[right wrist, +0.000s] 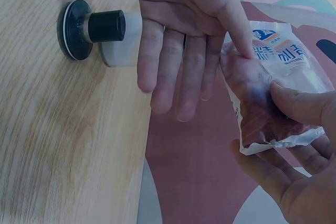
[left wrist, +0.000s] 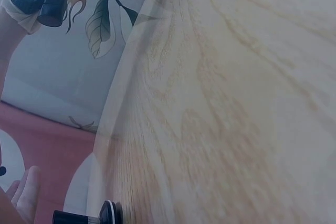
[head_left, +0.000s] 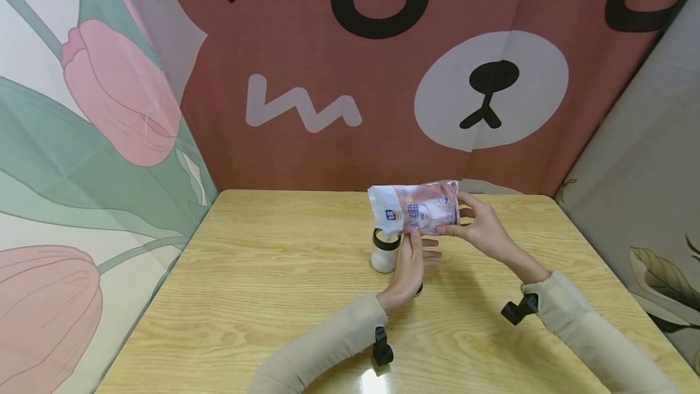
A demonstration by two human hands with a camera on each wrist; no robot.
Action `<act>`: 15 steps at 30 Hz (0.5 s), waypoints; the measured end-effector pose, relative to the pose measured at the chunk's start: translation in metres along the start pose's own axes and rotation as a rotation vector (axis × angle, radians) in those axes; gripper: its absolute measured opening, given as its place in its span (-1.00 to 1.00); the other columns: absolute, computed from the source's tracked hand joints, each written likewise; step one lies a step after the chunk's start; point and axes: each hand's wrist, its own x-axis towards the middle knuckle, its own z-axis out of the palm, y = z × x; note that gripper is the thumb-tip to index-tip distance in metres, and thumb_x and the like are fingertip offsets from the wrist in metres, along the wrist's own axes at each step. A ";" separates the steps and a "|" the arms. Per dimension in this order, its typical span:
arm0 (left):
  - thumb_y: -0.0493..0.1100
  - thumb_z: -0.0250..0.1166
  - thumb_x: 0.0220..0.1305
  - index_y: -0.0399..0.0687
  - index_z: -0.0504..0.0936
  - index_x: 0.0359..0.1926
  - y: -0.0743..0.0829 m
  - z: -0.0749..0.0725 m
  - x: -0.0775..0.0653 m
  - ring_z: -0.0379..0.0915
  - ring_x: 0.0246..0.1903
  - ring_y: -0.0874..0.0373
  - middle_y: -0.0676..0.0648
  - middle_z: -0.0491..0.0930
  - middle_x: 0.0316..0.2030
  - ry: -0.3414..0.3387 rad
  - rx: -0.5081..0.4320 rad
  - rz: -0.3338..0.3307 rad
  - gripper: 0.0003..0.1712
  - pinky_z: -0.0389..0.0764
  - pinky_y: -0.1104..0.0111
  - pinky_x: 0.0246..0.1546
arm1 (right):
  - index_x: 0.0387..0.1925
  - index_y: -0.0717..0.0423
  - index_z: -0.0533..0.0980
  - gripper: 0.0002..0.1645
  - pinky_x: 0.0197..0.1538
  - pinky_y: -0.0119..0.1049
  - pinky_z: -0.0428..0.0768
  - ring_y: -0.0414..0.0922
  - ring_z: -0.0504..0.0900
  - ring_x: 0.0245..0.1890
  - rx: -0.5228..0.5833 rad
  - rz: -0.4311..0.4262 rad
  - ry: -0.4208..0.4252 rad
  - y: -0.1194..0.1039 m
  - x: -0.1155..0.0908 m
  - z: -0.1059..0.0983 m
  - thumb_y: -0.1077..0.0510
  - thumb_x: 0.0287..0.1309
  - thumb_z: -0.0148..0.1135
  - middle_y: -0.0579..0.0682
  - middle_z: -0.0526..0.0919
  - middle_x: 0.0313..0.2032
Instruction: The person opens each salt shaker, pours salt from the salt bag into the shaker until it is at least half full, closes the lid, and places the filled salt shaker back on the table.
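A pink and white plastic packet (head_left: 421, 208) printed with Chinese lettering is held up above the table. My right hand (head_left: 483, 228) grips its right end, thumb on the near face and fingers behind. My left hand (head_left: 411, 263) has its fingers extended, the thumb touching the packet's lower edge, as the right wrist view also shows. Just below the packet stands an uncapped jar (head_left: 384, 258) with a black rim, its top partly covered by the packet. Beside the left hand lies a black lid (right wrist: 77, 29) with a cylindrical knob; in the head view the hand hides most of it.
The wooden table (head_left: 262, 284) reaches back to a brown fabric backdrop (head_left: 306, 157) with a bear print. Patterned cloth walls (head_left: 131, 199) stand along both sides. A small black camera (head_left: 381, 345) sits on each sleeve's wrist.
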 end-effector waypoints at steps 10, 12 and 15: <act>0.16 -0.36 0.61 -0.25 0.32 0.17 -0.001 0.000 0.001 0.63 -0.14 -0.20 -0.40 0.55 0.01 -0.003 0.004 -0.003 -0.39 0.70 0.19 -0.18 | 0.27 0.33 0.36 -0.19 -0.33 -0.33 0.68 0.28 0.65 -0.14 0.003 0.000 -0.003 0.000 0.000 -0.001 0.42 -0.04 0.51 0.27 0.53 0.04; 0.16 -0.36 0.61 -0.25 0.32 0.17 -0.001 0.000 0.001 0.63 -0.14 -0.19 -0.41 0.54 0.01 -0.003 0.002 -0.002 -0.39 0.70 0.19 -0.18 | 0.27 0.33 0.36 -0.18 -0.33 -0.33 0.68 0.28 0.65 -0.14 0.001 0.000 -0.002 0.000 0.000 -0.001 0.42 -0.05 0.51 0.27 0.54 0.04; 0.17 -0.35 0.61 -0.25 0.32 0.18 -0.001 0.000 0.000 0.63 -0.14 -0.19 -0.40 0.55 0.01 -0.004 0.001 -0.002 -0.39 0.70 0.21 -0.19 | 0.27 0.33 0.36 -0.18 -0.33 -0.33 0.69 0.27 0.65 -0.14 0.000 0.000 0.000 0.000 0.000 -0.001 0.41 -0.05 0.51 0.27 0.54 0.03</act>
